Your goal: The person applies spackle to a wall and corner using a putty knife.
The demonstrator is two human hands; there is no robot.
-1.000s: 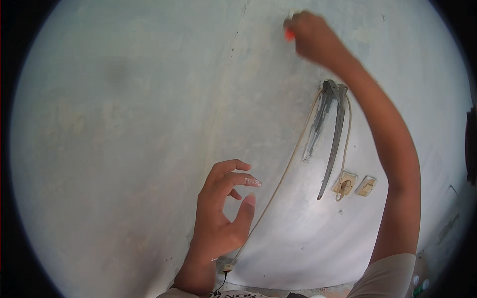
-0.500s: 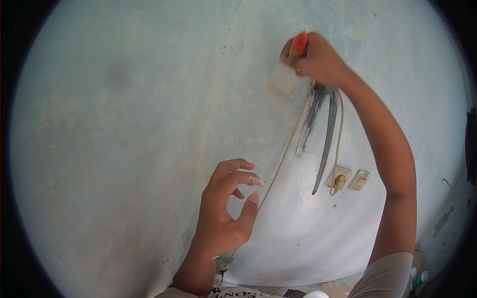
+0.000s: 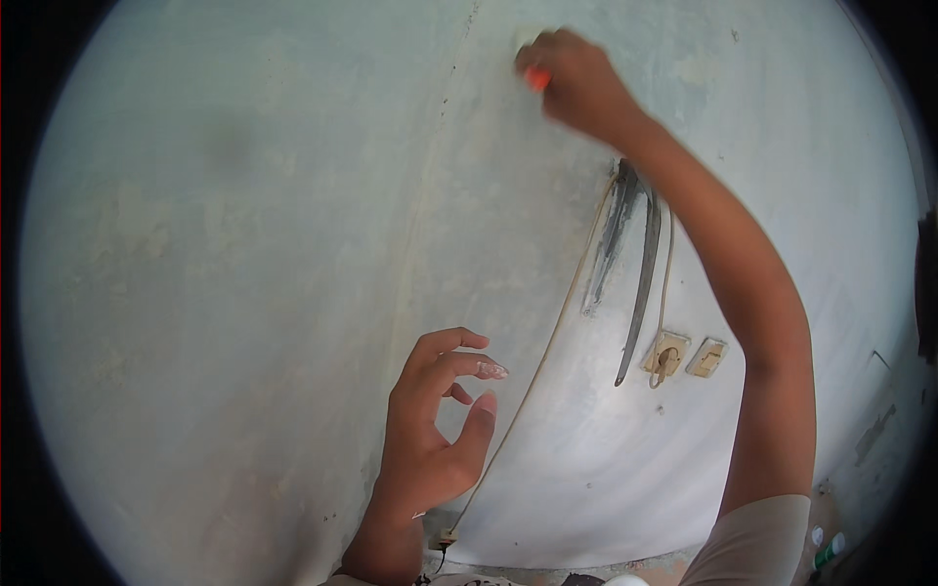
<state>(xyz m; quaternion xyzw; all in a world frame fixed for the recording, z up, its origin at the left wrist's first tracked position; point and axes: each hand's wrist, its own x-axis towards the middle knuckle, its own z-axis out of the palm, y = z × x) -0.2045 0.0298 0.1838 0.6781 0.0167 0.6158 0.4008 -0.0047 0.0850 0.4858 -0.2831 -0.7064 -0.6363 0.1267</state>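
High on the pale, mottled wall (image 3: 244,293), my right hand (image 3: 572,83) is closed around a flat tool with an orange handle (image 3: 536,78); its pale head is mostly hidden and blurred. Below that hand hangs a long grey strip (image 3: 649,269), beside a rough dark grey patch (image 3: 608,244) and two thin cream cables, one (image 3: 562,322) running down toward the lower middle. My left hand (image 3: 440,420) is open at lower middle, fingers curved and apart with nothing between them, just left of that cable. One of its fingertips has white residue on it.
A round socket with a plug (image 3: 670,356) and a switch (image 3: 706,358) are on the wall, left of my right forearm. A small cream box (image 3: 447,537) with a black cord is low down. Green-and-white cylindrical items (image 3: 829,550) lie at lower right; a dark edge (image 3: 926,283) shows far right.
My right hand dipped toward the grey strip half a second ago and has moved back up and leftward with the orange-handled tool. My left hand has shifted slightly downward, still open.
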